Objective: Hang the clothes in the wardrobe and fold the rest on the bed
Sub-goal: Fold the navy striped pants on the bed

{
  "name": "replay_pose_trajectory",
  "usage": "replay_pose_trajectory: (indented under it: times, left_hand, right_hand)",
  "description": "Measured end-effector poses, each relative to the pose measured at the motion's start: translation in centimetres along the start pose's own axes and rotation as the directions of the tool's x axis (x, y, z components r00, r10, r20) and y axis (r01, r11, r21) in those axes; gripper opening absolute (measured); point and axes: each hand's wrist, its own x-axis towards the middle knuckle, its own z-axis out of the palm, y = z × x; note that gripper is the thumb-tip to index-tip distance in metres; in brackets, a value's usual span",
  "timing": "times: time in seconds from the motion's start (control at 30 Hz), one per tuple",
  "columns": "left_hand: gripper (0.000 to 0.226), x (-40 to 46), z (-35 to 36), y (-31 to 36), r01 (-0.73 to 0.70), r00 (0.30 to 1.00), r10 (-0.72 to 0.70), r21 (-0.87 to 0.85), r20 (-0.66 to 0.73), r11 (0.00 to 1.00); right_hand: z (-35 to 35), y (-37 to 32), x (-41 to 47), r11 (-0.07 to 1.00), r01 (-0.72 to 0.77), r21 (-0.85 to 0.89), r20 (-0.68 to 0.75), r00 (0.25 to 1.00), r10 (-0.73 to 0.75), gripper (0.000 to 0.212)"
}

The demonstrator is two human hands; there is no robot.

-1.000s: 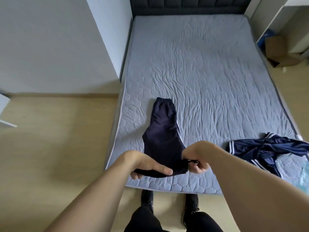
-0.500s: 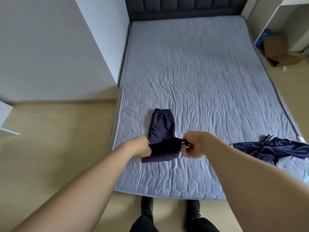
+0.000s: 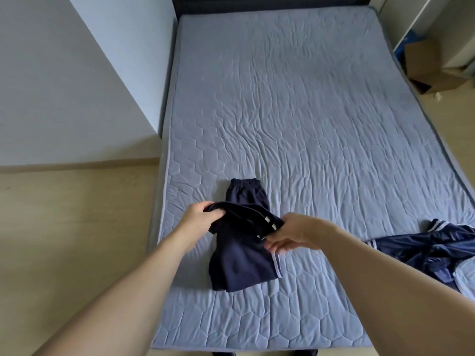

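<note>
A pair of dark navy trousers [image 3: 243, 253] lies on the grey quilted bed [image 3: 308, 124], near its foot and left edge, with the elastic waistband pointing toward the headboard. The end nearer the person is lifted and doubled back over the middle of the garment. The left hand [image 3: 199, 217] clenches the left corner of that raised fold, fingers curled around the cloth. The right hand [image 3: 293, 233] pinches the right corner, where white stripes show, between thumb and fingers. The fold stretches between both hands, above the flat part. A second navy garment with white stripes [image 3: 437, 249] lies crumpled at the bed's right edge, well apart.
</note>
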Motion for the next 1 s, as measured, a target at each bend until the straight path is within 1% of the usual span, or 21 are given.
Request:
replay_pose_trajectory:
  times: [0.07, 0.17, 0.23, 0.27, 0.33, 0.4, 0.43, 0.47, 0.5, 0.57, 0.6, 0.63, 0.67, 0.7, 0.73, 0.77, 0.8, 0.83, 0.87, 0.93, 1.0]
  left_hand:
    - [0.009, 2.3, 0.5, -0.4, 0.023, 0.999, -0.024, -0.032, -0.027, 0.999]
    - [0.007, 5.3, 1.4, -0.6, 0.021, 1.000, -0.021, -0.042, -0.012, 0.999]
    - [0.006, 7.7, 2.2, -0.3, 0.028, 1.000, -0.028, -0.026, 0.007, 0.999]
    - [0.011, 8.8, 2.7, -0.1, 0.037, 0.999, -0.037, -0.042, 0.001, 0.998]
    - [0.026, 10.9, 3.5, 0.1, 0.076, 0.997, -0.079, -0.193, -0.007, 0.978]
    - [0.027, 13.4, 4.3, -0.9, 0.092, 0.995, -0.097, -0.369, 0.006, 0.925]
    - [0.028, 14.6, 4.6, -1.6, 0.079, 0.996, -0.086, -0.373, -0.001, 0.924]
    - [0.027, 15.8, 4.7, -2.7, 0.046, 0.998, -0.056, -0.293, -0.026, 0.955]
    - [0.024, 17.4, 5.0, -4.1, -0.011, 0.998, 0.002, -0.148, -0.066, 0.989]
    - [0.016, 19.2, 5.0, -5.4, -0.121, 0.981, 0.149, 0.200, -0.127, 0.972]
    - [0.013, 19.9, 5.1, -5.7, -0.159, 0.965, 0.206, 0.262, -0.163, 0.952]
    - [0.009, 20.3, 5.1, -5.8, -0.188, 0.949, 0.241, 0.246, -0.205, 0.951]
    - [0.007, 20.6, 5.0, -5.9, -0.185, 0.947, 0.215, 0.143, -0.237, 0.972]
    - [0.016, 20.8, 4.8, -5.9, -0.149, 0.967, 0.137, -0.044, -0.214, 0.988]
    - [0.028, 21.0, 4.6, -6.1, -0.064, 0.994, 0.041, -0.245, -0.098, 0.967]
    - [0.036, 20.9, 4.4, -6.5, 0.044, 0.998, -0.025, -0.343, 0.060, 0.938]
    - [0.041, 20.9, 4.3, -7.3, 0.131, 0.980, -0.077, -0.307, 0.182, 0.943]
    - [0.042, 20.9, 4.3, -8.1, 0.173, 0.964, -0.116, -0.239, 0.238, 0.955]
    - [0.040, 21.3, 4.4, -9.0, 0.176, 0.968, -0.135, -0.190, 0.213, 0.966]
    - [0.023, 22.6, 4.8, -10.2, 0.087, 0.996, -0.083, -0.122, 0.042, 0.989]
    - [0.015, 24.5, 5.4, -10.6, -0.012, 0.996, 0.017, 0.067, -0.086, 0.998]
  right_hand:
    - [-1.0, -0.6, 2.3, 0.974, 0.053, -0.220, -0.082, 0.994, -0.073, 0.011]
    - [-2.8, -0.6, 5.3, 0.839, 0.051, -0.541, -0.101, 0.987, -0.125, 0.008]
    - [-4.0, -0.3, 7.3, 0.806, 0.004, -0.592, -0.155, 0.981, -0.119, 0.010]
    - [-4.4, -0.1, 8.6, 0.808, -0.023, -0.589, -0.221, 0.966, -0.133, 0.015]
    - [-5.0, 0.1, 10.4, 0.812, -0.071, -0.579, -0.355, 0.919, -0.173, 0.028]
    - [-5.3, 0.6, 13.1, 0.861, -0.071, -0.504, -0.438, 0.880, -0.184, 0.039]
    - [-5.4, 0.9, 14.5, 0.927, -0.009, -0.374, -0.452, 0.875, -0.174, 0.038]
    - [-5.5, 1.1, 15.7, 0.976, 0.069, -0.207, -0.457, 0.875, -0.159, 0.037]
    - [-5.6, 1.5, 17.5, 0.989, 0.133, -0.069, -0.465, 0.873, -0.150, 0.036]
    - [-5.8, 1.9, 19.3, 0.977, 0.205, 0.055, -0.460, 0.874, -0.157, 0.036]
    - [-5.7, 2.2, 20.3, 0.974, 0.215, 0.072, -0.443, 0.882, -0.161, 0.038]
    - [-5.4, 2.5, 21.0, 0.973, 0.214, 0.087, -0.426, 0.891, -0.158, 0.039]
    - [-5.3, 2.7, 21.7, 0.973, 0.200, 0.112, -0.413, 0.900, -0.137, 0.038]
    - [-5.2, 2.7, 22.2, 0.972, 0.181, 0.148, -0.400, 0.910, -0.109, 0.036]
    - [-5.2, 2.6, 22.7, 0.968, 0.163, 0.193, -0.391, 0.917, -0.076, 0.036]
    - [-5.2, 2.5, 23.0, 0.959, 0.153, 0.240, -0.384, 0.922, -0.051, 0.041]
    - [-5.5, 2.4, 23.4, 0.949, 0.145, 0.281, -0.378, 0.925, -0.029, 0.050]
    - [-5.8, 2.1, 23.7, 0.940, 0.142, 0.311, -0.374, 0.927, -0.016, 0.056]
    - [-6.1, 1.9, 24.2, 0.937, 0.145, 0.319, -0.382, 0.924, -0.013, 0.056]
    - [-6.6, 1.5, 25.1, 0.949, 0.152, 0.275, -0.421, 0.907, -0.023, 0.040]
    - [-7.3, 1.4, 27.0, 0.958, 0.192, 0.214, -0.485, 0.872, -0.066, 0.029]
